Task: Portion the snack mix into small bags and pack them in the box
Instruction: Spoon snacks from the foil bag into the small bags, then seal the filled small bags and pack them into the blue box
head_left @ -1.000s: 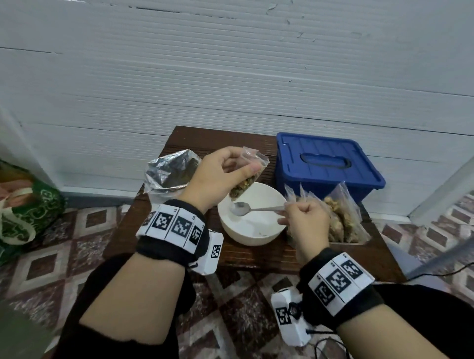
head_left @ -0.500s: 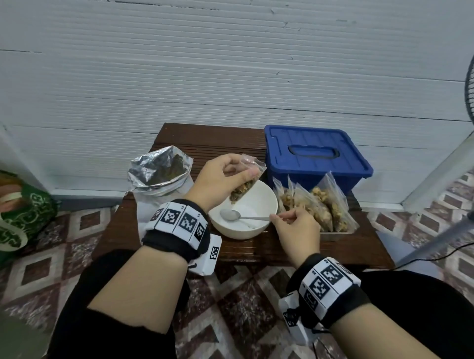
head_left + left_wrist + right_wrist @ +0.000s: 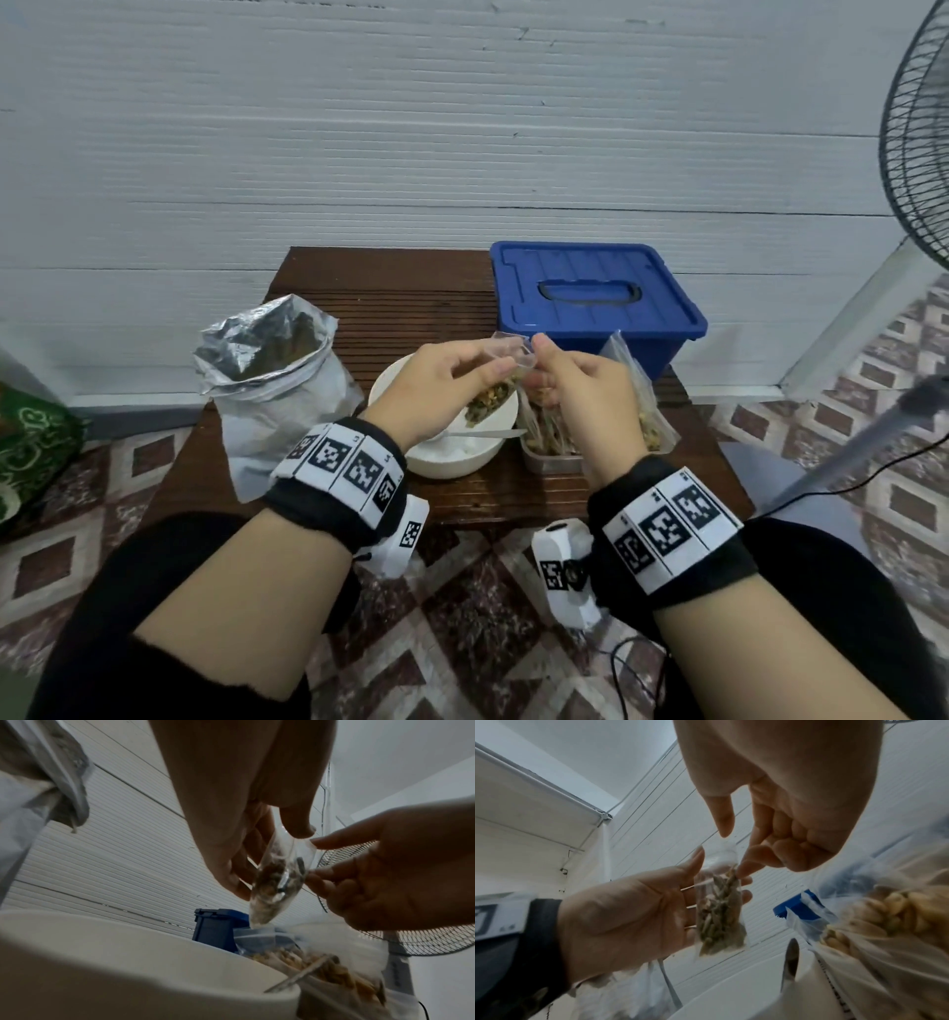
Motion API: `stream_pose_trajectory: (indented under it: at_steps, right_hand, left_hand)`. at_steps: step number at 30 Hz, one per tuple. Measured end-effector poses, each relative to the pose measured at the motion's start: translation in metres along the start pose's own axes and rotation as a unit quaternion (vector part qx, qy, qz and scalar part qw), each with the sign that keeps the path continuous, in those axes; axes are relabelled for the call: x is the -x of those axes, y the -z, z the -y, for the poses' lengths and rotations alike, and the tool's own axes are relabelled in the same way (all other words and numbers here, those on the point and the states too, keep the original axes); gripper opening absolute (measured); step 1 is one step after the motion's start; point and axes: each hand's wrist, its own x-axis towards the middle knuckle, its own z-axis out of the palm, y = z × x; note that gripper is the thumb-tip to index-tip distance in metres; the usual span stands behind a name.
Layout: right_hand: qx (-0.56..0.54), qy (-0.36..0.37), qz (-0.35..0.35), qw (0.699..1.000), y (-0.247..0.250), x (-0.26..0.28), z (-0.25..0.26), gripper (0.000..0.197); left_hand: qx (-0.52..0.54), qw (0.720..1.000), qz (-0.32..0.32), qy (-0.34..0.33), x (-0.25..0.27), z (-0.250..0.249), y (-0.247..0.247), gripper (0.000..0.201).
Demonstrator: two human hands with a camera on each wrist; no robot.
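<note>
Small dark wooden counter (image 3: 411, 288) against a white panelled wall, bare slats only at the far left; patterned floor tiles on the near side and to both sides. Blue lidded box (image 3: 590, 293) at the far right corner, lid on. Standing fan (image 3: 914, 128) off to the right, beyond the counter's edge. Small clear bag (image 3: 495, 390) of snack mix held up over the white bowl (image 3: 452, 457), partly filled, its open top uppermost. Left hand (image 3: 436, 383) curled behind the bag, thumb and fingers pinching its upper part; right hand (image 3: 575, 385) just beside it, thumb and forefinger nipping the bag's top right corner, other fingers folded in. Spoon (image 3: 482, 434) left lying in the bowl, handle over the right rim. Open foil bag (image 3: 267, 354) of mix standing at the left, top crumpled wide. Clear tray (image 3: 552, 460) just right of the bowl, carrying several filled bags (image 3: 652, 426) upright, partly hidden behind the right hand.
</note>
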Motion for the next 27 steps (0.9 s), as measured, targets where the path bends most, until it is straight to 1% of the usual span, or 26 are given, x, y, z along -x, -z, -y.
stream_pose_trajectory:
  at_steps: [2, 4, 5, 8, 10, 12, 13, 16, 19, 20, 25, 27]
  right_hand:
    - [0.012, 0.007, -0.011, 1.000, 0.001, -0.001, -0.002, 0.024]
    - [0.021, 0.007, -0.017, 1.000, 0.002, -0.002, -0.003, 0.017]
    - [0.022, 0.005, -0.017, 1.000, 0.003, -0.002, -0.003, 0.015]
    - [0.027, 0.011, -0.006, 1.000, 0.006, -0.002, 0.000, 0.018]
    - [0.029, 0.023, 0.006, 0.999, 0.009, -0.002, 0.004, 0.017]
    - [0.024, 0.028, 0.027, 0.999, 0.014, -0.002, 0.008, 0.017]
    - [0.020, 0.028, 0.040, 0.999, 0.017, -0.002, 0.009, 0.017]
    - [0.001, 0.027, 0.058, 0.998, 0.024, -0.003, 0.014, 0.020]
    - [0.021, 0.031, 0.054, 0.998, 0.033, -0.002, 0.019, 0.040]
    - [0.039, 0.040, 0.057, 0.997, 0.037, -0.002, 0.022, 0.042]
    - [0.146, 0.086, 0.075, 0.983, 0.050, -0.007, 0.029, 0.033]
    - [0.189, 0.094, 0.075, 0.975, 0.051, -0.012, 0.029, 0.021]
  left_hand:
    - [-0.008, 1.000, 0.019, -0.002, 0.002, -0.002, -0.006, 0.020]
    - [0.001, 1.000, 0.029, -0.002, 0.004, -0.005, -0.010, 0.023]
    - [0.005, 0.999, 0.033, 0.001, 0.004, -0.005, -0.010, 0.028]
    - [0.029, 0.998, 0.056, 0.031, 0.002, -0.002, -0.005, 0.053]
    - [0.040, 0.994, 0.091, 0.039, 0.000, 0.002, -0.001, 0.057]
    - [0.031, 0.994, 0.100, 0.035, 0.000, 0.005, -0.001, 0.053]
    - [0.029, 0.995, 0.092, 0.034, 0.000, 0.005, -0.002, 0.049]
    - [0.032, 0.998, 0.040, 0.030, -0.003, 0.004, -0.007, 0.035]
    - [0.031, 0.999, -0.010, 0.019, -0.006, 0.001, -0.014, 0.028]
    - [0.027, 0.999, -0.023, 0.015, -0.007, 0.000, -0.016, 0.028]
    - [0.004, 0.999, -0.047, 0.019, -0.012, -0.003, -0.029, 0.033]
    - [-0.006, 0.999, -0.047, 0.022, -0.013, -0.002, -0.031, 0.041]
